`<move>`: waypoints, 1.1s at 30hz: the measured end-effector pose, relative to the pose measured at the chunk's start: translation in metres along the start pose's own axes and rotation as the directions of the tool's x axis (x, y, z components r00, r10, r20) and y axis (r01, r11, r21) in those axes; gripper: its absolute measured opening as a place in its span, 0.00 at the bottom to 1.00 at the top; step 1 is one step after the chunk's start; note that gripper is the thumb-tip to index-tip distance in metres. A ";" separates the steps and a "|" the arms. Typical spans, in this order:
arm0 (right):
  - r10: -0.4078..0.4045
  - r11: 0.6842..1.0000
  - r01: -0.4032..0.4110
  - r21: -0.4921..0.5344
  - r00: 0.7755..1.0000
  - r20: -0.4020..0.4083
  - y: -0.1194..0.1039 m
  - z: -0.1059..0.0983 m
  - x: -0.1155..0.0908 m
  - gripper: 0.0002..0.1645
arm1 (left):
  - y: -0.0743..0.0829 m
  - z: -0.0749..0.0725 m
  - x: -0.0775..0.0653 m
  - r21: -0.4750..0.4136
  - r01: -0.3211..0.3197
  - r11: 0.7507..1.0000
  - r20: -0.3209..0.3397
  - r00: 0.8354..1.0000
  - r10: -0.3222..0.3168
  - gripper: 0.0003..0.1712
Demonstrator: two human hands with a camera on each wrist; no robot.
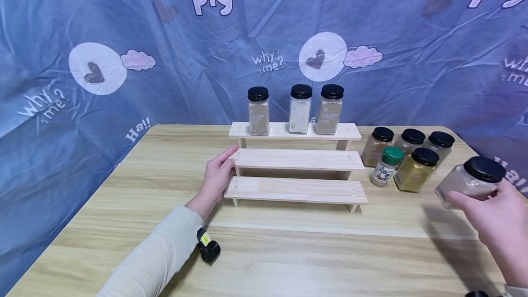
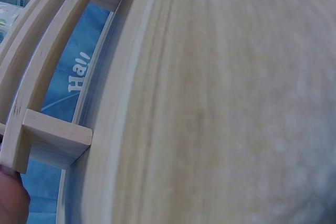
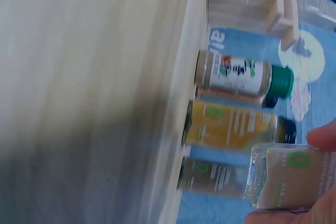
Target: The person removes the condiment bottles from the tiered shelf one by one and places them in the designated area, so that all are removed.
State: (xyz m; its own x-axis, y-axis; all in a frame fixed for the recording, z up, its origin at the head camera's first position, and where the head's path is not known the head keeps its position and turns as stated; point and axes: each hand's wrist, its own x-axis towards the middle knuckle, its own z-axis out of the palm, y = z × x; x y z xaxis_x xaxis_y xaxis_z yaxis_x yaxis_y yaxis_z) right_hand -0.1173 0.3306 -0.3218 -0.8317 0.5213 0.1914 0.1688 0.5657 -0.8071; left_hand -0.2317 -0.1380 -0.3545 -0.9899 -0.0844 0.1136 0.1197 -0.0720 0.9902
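Note:
My left hand (image 1: 217, 173) grips the left end of a three-step wooden spice rack (image 1: 294, 191), its index finger along the end of the middle step. A fingertip (image 2: 11, 198) shows at the wood's edge in the left wrist view. At the far right, my right hand (image 1: 499, 217) holds a tilted glass spice jar (image 1: 464, 182) with a black lid, raised over the table. Pale brown powder and a printed label show on this jar in the right wrist view. Thumb and fingers are on opposite sides of it.
Three black-lidded jars (image 1: 258, 116) stand on the rack's top step. Right of the rack are a green-capped shaker (image 1: 383, 171), a yellow spice jar (image 1: 414, 173) and several other black-lidded jars (image 1: 376, 148). A blue printed cloth (image 1: 185, 77) hangs behind the wooden table (image 1: 288, 251).

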 end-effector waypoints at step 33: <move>0.053 0.992 -0.028 -0.121 0.978 0.204 0.019 0.003 0.049 0.18 | 0.002 0.000 0.001 -0.011 0.032 0.999 -0.006 0.999 -0.033 0.28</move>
State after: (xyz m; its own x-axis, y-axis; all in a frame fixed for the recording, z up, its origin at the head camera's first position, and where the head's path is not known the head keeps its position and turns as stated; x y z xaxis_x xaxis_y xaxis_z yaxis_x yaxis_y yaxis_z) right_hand -0.1564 0.3656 -0.3293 -0.9121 0.4088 0.0306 0.2547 0.6238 -0.7389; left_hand -0.2322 -0.1378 -0.3524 -0.9928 -0.0883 0.0808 0.0884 -0.0858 0.9924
